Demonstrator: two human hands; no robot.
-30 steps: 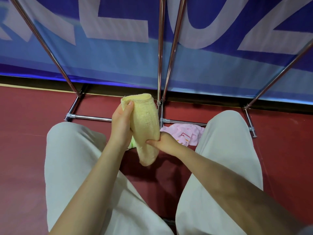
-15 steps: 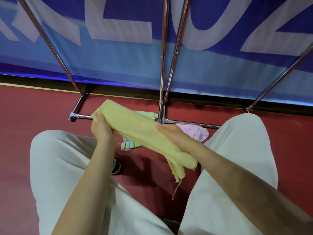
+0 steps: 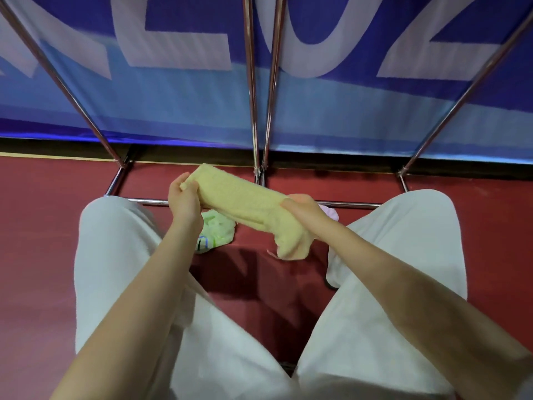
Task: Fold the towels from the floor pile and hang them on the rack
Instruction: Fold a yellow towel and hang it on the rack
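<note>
The yellow towel (image 3: 245, 202) is a pale, terry-textured cloth folded into a long, narrow band. It is held in the air at the centre of the frame, above the floor and between the person's knees. The band runs diagonally from upper left to lower right. Its upper-left end is squared off and compact. Its lower-right end is looser: the layers separate and droop below the right hand, and a small thread or tag hangs at the lower edge.

The left hand (image 3: 184, 200) grips the upper-left end, with the fingers curled round the fold and the thumb on the near side. The right hand (image 3: 302, 210) grips the band nearer its lower-right end, with the thumb lying on top of the cloth and the fingers wrapped beneath it. Both grips are closed on the towel.

Below the towel, on the red floor (image 3: 43, 226), lies a crumpled green towel (image 3: 216, 232) with coloured markings at its lower edge. A pink towel (image 3: 330, 213) shows only as a small patch just to the right of the right hand; the rest is hidden.

The rack (image 3: 253, 111) is of chrome tubing. Two near-vertical tubes rise at centre frame, slanted tubes run toward the upper left and upper right, and a low bar crosses just behind the hands. Behind the rack hangs a blue banner (image 3: 346, 111) with large white letters. White trousers (image 3: 115, 269) cover both legs in the lower frame.
</note>
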